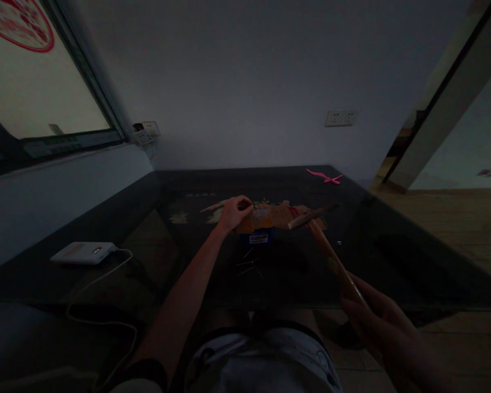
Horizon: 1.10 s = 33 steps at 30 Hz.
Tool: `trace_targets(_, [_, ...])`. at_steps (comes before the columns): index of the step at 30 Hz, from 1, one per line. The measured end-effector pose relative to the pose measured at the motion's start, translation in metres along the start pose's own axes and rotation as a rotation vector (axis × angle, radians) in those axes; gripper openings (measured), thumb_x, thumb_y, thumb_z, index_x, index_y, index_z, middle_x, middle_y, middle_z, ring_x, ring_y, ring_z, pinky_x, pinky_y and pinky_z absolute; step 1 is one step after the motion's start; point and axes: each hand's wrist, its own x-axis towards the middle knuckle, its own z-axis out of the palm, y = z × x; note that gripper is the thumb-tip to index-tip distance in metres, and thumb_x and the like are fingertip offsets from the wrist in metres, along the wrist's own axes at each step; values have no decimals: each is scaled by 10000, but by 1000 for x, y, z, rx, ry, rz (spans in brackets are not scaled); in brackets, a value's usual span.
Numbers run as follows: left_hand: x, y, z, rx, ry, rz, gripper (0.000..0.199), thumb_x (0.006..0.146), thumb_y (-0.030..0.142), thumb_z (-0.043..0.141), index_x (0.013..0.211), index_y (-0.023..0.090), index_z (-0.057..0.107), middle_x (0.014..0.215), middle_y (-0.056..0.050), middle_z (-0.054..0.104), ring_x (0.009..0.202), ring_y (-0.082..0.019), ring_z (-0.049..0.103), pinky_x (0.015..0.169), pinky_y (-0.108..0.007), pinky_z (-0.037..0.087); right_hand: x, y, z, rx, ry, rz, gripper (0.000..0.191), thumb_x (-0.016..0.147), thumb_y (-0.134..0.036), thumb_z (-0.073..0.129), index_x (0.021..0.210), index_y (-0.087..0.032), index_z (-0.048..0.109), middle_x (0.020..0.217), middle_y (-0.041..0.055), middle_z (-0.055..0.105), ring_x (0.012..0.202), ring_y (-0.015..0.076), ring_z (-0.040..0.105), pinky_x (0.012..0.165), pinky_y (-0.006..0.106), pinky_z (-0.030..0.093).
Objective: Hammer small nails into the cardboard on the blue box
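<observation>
At the near right, a person's right hand [387, 323] is wrapping its fingers around the handle of a hammer [334, 256], the wrist low and the shaft slanting up and away to the left. The hammer's head is hovering over, or perhaps resting on, the right end of an orange speckled piece [265, 216]; dim light is making it hard to say. Thin pins [246, 263] are lying on the dark table [213, 284], just in front of a blue box [258, 238] beneath the speckled piece. The left arm is reaching forward, nearly straight, its left hand [234, 213] bending at the piece's left end, thumb and forefinger curling into a ring; whether the tips are pinching anything cannot be told. Farther back, a pink strip [327, 178] is lying near the table's far edge.
</observation>
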Motion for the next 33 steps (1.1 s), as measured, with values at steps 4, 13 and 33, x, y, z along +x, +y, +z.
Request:
trace_targets(4, [-1, -1, 0, -24, 3, 1, 94, 751, 233, 578, 800, 153, 594, 783, -26, 630, 749, -138, 612, 728, -271, 499, 3, -14, 6, -10, -59, 15, 645, 752, -407, 629, 1344, -213, 463, 738, 45, 662, 716, 198, 644, 570, 251, 532])
trace_targets(13, [-5, 3, -1, -7, -32, 17, 94, 770, 218, 557, 829, 152, 587, 799, -22, 625, 764, -129, 607, 737, -260, 489, 28, -45, 19, -178, -128, -87, 613, 788, -402, 591, 1350, -211, 437, 641, -26, 569, 505, 110, 536, 425, 190, 435])
trace_targets(33, [-6, 5, -3, 124, -28, -75, 115, 726, 207, 651, 824, 146, 653, 820, -58, 690, 764, -170, 632, 715, -287, 487, 99, -115, 46, -573, -488, -298, 409, 783, -217, 528, 1187, -157, 528, 550, -76, 476, 352, 44, 412, 312, 144, 332])
